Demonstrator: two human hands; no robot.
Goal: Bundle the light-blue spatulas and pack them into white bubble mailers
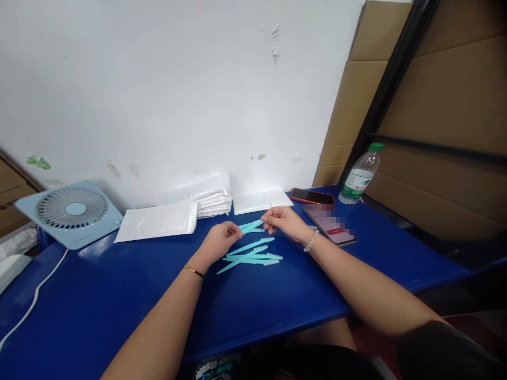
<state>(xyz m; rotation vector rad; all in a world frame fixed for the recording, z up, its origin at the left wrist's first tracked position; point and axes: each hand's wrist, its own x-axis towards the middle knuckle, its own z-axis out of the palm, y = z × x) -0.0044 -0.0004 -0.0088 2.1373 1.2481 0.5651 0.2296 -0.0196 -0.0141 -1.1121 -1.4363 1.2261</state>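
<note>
My left hand (220, 240) and my right hand (285, 221) are both closed in a pinch, one at each end of a thin turquoise strip (252, 226). The strip slants up toward the right hand. Behind and below it at least one more turquoise strip shows, partly hidden. Nearer the table's front edge, several loose turquoise strips (247, 258) lie crossed over one another on the blue table (273, 301). They are long and narrow, with one end wider than the other.
White plastic-wrapped packets (158, 221) and a flat white packet (261, 201) lie by the wall. A blue fan (76, 209) with a white cable stands left. Rightward are an orange-edged phone (312, 197), another phone (330, 224) and a water bottle (360, 177).
</note>
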